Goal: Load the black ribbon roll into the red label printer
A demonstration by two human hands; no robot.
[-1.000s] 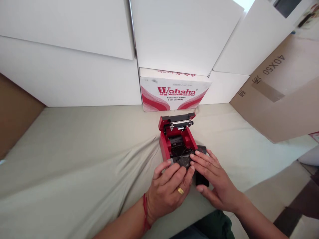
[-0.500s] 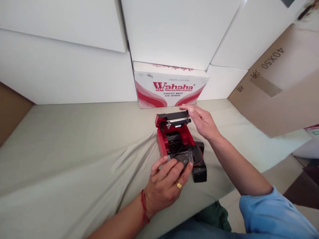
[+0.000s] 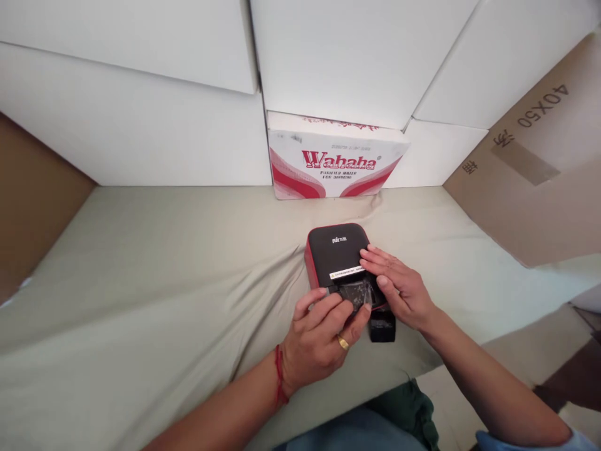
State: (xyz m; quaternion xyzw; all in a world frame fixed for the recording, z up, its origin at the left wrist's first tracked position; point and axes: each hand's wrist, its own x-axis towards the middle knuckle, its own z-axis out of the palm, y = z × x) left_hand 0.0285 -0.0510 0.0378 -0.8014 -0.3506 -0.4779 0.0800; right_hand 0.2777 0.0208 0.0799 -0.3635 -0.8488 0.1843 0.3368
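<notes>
A small red and black printer sits on the pale cloth, its black lid down flat. My left hand, with a gold ring and a red wrist thread, curls round the printer's near end, fingers on its front panel. My right hand lies flat with fingers stretched on the lid's right front corner. A black block with a thin red wire lies just beside the printer's near right corner, partly under my right hand.
A white and red "Wahaha" carton stands right behind the printer. White boxes wall the back. A brown carton marked 40X50 leans at right, another brown one at left. The cloth-covered surface has wrinkles.
The printer's lid, standing up before, is now down. My right hand went from the front up to the raised lid, then came down with it and rests on top.
</notes>
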